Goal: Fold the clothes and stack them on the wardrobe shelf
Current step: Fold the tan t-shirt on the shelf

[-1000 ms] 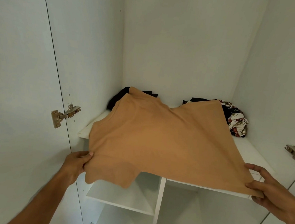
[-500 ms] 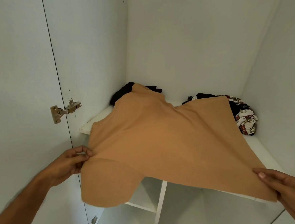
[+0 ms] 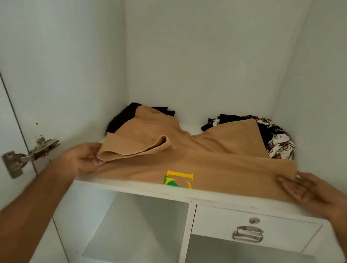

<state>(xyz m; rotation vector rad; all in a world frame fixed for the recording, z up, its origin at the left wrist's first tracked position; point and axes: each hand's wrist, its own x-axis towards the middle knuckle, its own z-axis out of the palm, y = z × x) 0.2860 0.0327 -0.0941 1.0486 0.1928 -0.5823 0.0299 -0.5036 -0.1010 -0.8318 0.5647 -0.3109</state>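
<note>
A tan T-shirt (image 3: 217,166) lies spread on the white wardrobe shelf (image 3: 135,187), its near part folded over so a yellow and green print shows. My left hand (image 3: 83,158) grips the shirt's left edge beside a loose sleeve. My right hand (image 3: 309,191) holds the right corner of the fold with fingers and thumb. Both hands are at the shelf's front. A black garment (image 3: 122,117) lies at the back left, partly under the shirt. A black and white patterned garment (image 3: 276,137) is bunched at the back right.
Below the shelf are an open cubby (image 3: 140,228) on the left and a white drawer (image 3: 250,228) with a metal handle and lock on the right. A door hinge (image 3: 27,155) sticks out on the left wall. White wardrobe walls close in three sides.
The hanging front part of the tan shirt has been lifted and folded back onto the shelf, turning up its print. Both hands moved up and forward with it.
</note>
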